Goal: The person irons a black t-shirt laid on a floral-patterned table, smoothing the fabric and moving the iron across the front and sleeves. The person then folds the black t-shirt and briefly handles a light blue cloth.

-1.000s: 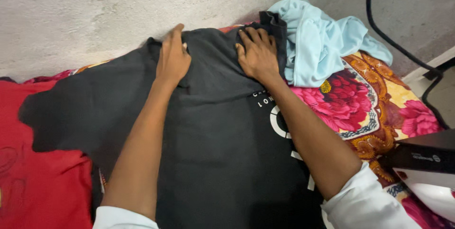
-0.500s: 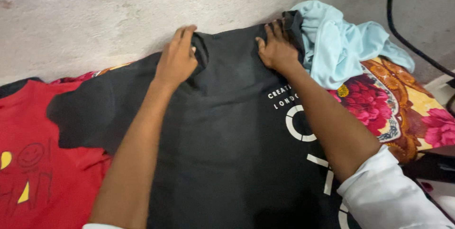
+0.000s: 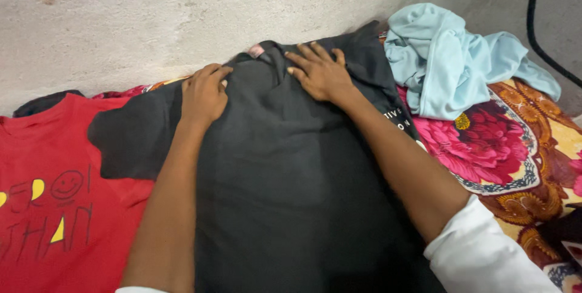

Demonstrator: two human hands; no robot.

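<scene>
At far left lies a red t-shirt with a drawn print, its edge under the black t-shirt spread flat beside the wall. Left hand rests on its shoulder, fingers curled, gripping nothing visible. Right hand presses flat and released below the collar. Rightward, a light blue garment lies crumpled on a floral blanket.

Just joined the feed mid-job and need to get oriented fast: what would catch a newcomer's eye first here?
A black T-shirt spread across the middle fills most of the view, with the left hand and right hand pressed flat near its collar by the grey wall. A red T-shirt with a drawn smiley lies at the left. At the right, a crumpled light-blue garment sits on a bright floral blanket.
</scene>
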